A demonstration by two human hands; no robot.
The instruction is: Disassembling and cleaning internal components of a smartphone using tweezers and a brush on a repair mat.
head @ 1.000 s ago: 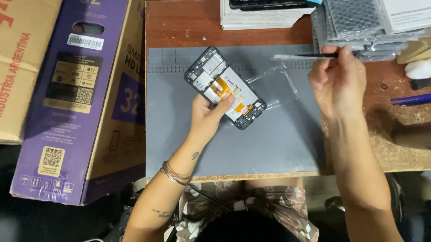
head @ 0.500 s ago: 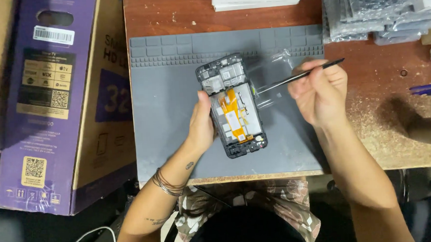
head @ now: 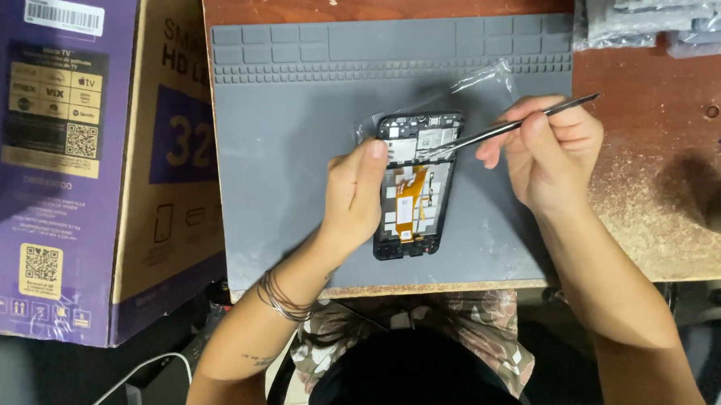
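Grey mat [head: 293, 149]; black phone [head: 412, 184], orange flex; purple box [head: 59, 159].

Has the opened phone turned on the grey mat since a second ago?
Yes. The phone lay diagonal to the mat's ridged top edge; now it lies square to it.
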